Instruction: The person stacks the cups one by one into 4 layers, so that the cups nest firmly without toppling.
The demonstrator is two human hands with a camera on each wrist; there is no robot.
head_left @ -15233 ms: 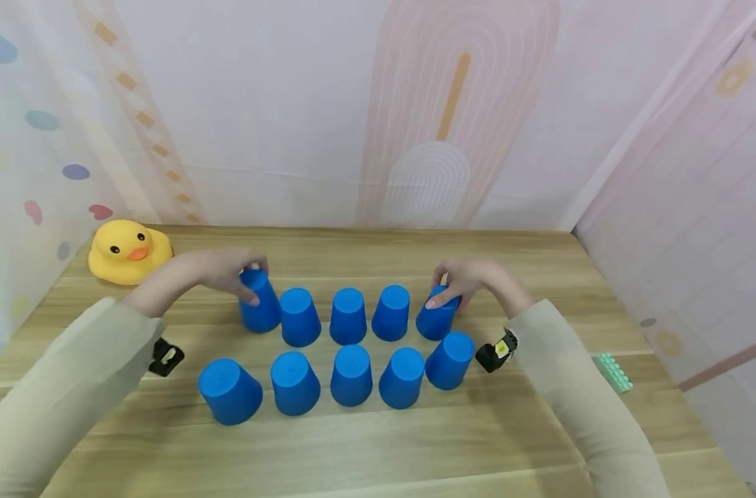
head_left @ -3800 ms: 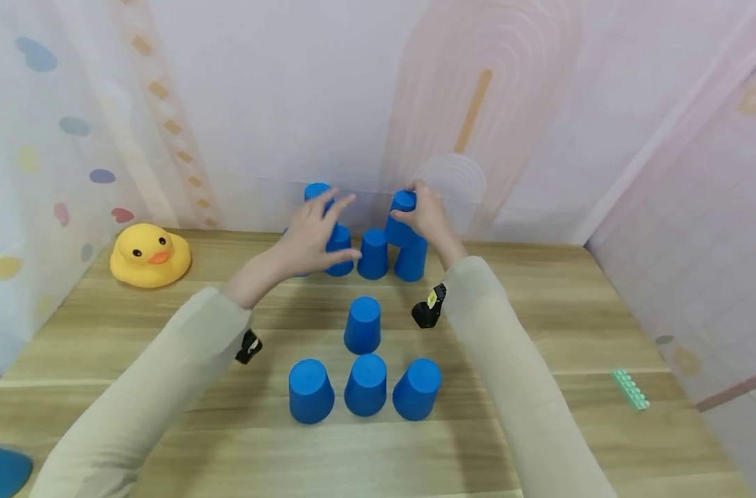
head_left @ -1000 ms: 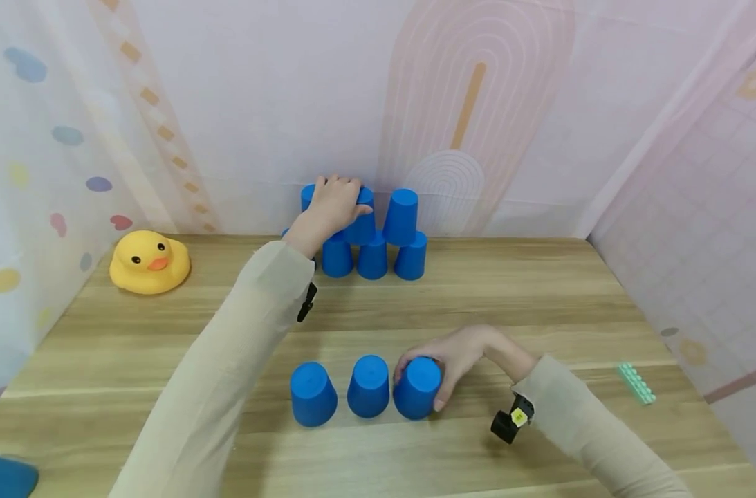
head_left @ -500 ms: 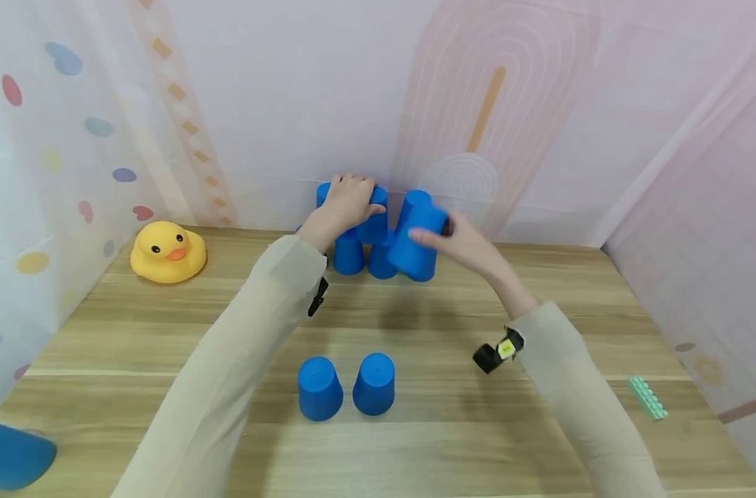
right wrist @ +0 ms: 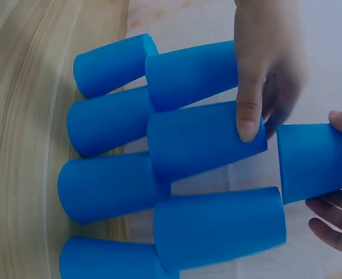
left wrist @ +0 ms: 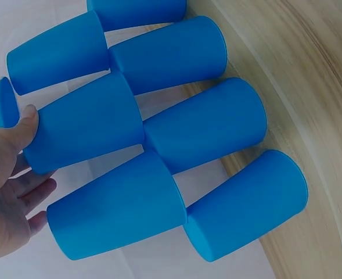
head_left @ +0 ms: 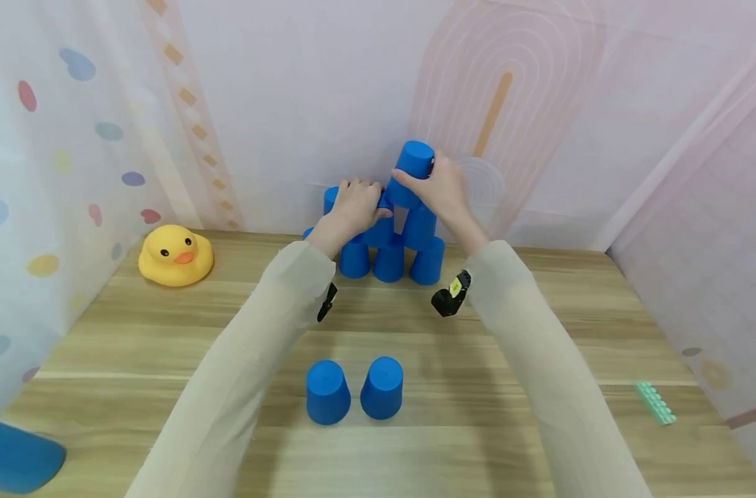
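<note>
top cup (head_left: pixel 413 160) pinched by right hand (head_left: pixel 443 188) above pyramid (head_left: pixel 390 249) at table's (head_left: pixel 539 332) far edge | left wrist: left hand (left wrist: pixel 5 192) fingers straight, steadying middle cup (left wrist: pixel 83 131) | right wrist: top cup (right wrist: pixel 315 161) gripped beside stack

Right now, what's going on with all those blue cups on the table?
A person is stacking upturned blue cups into a pyramid at the back of the wooden table. The right hand holds a cup at the third tier, while the left hand rests on the second-tier cups. Two loose cups stand nearer the person; a yellow duck sits at the left.
</note>
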